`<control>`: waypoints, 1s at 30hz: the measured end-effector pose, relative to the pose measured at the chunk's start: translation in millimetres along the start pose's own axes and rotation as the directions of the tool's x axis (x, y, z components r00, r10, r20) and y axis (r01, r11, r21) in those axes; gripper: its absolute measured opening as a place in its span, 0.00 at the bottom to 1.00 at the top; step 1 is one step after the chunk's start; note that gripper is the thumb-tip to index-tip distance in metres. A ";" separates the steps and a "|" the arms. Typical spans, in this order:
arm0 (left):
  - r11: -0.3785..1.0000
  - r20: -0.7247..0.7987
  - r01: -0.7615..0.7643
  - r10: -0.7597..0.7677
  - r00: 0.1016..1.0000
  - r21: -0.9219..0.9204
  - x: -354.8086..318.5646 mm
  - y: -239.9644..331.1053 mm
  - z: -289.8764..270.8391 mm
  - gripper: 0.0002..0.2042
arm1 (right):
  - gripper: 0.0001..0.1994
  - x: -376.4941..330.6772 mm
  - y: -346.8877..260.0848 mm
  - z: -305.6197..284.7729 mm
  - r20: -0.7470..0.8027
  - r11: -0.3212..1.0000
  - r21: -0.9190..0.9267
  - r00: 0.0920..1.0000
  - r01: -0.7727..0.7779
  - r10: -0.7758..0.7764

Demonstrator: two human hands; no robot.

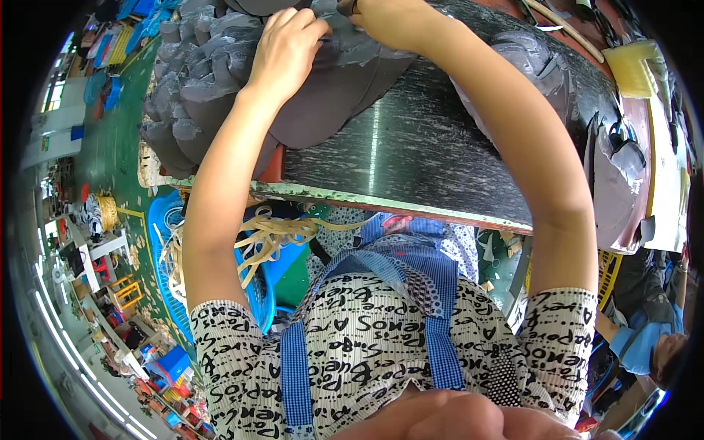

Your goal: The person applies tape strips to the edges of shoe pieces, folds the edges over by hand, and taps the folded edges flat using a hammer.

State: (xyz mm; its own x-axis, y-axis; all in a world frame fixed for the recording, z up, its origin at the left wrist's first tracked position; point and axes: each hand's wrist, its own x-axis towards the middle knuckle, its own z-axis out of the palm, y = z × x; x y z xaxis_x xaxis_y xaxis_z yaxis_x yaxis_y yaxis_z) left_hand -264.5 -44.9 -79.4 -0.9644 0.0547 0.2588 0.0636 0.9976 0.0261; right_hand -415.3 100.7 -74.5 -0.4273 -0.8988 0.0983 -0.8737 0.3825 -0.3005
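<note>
At the far edge of the view, my left hand (pixel 288 50) is closed, its fingers bent down at the overlapping dark grey flat pieces (pixel 323 110). Whatever lies between those fingertips is hidden. To its right, my right hand (pixel 392 20) is closed around a small dark thing (pixel 347 7), cut off by the top of the picture. The pieces look like thin cut sheets with rounded edges, many smeared with lighter grey. They are heaped in a thick layer (pixel 198 81) left of my hands and partly cover the black streaked tabletop (pixel 381 147).
More grey-smeared pieces (pixel 524 62) lie beyond my right forearm. A yellow block (pixel 631 67) and a grey-coated sheet (pixel 620 183) are at the right. Under the table's left side stands a blue basket (pixel 158 220) with pale strips (pixel 271 231). Another person (pixel 645 345) is at lower right.
</note>
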 end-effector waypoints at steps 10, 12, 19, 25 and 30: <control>0.568 -0.409 -0.408 0.133 0.903 -0.715 -42.8 88.1 -123.4 0.11 | 0.11 -14.3 43.4 21.9 -0.192 0.969 -0.208 0.966 0.131 -0.172; 0.448 -0.141 -0.139 0.030 0.990 -0.883 -56.8 99.7 -123.0 0.12 | 0.11 -13.3 -2.0 -3.4 -0.093 0.965 -0.196 0.976 0.175 -0.196; 0.657 0.148 -0.077 0.280 0.948 -0.750 -31.8 122.5 21.6 0.13 | 0.09 -177.1 -37.4 -81.4 -0.312 0.973 0.152 0.942 0.174 -0.120; 0.685 0.127 -0.098 0.270 0.955 -0.722 -16.9 124.4 23.5 0.13 | 0.08 -261.8 -52.0 -22.2 -0.040 0.896 0.399 0.972 -0.196 0.231; 0.749 -0.038 -0.361 0.411 0.911 -0.555 -21.1 121.9 16.9 0.11 | 0.08 -251.0 -46.6 -30.9 -0.123 0.923 0.288 0.946 -0.256 0.301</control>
State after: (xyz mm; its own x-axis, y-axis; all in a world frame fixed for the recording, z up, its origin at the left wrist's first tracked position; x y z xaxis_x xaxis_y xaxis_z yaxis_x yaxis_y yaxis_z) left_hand -240.8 76.3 -98.0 -0.8424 0.4585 0.2830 0.5387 0.7047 0.4618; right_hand -274.5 315.1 -55.9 -0.6954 -0.7087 0.1194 -0.6302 0.5214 -0.5753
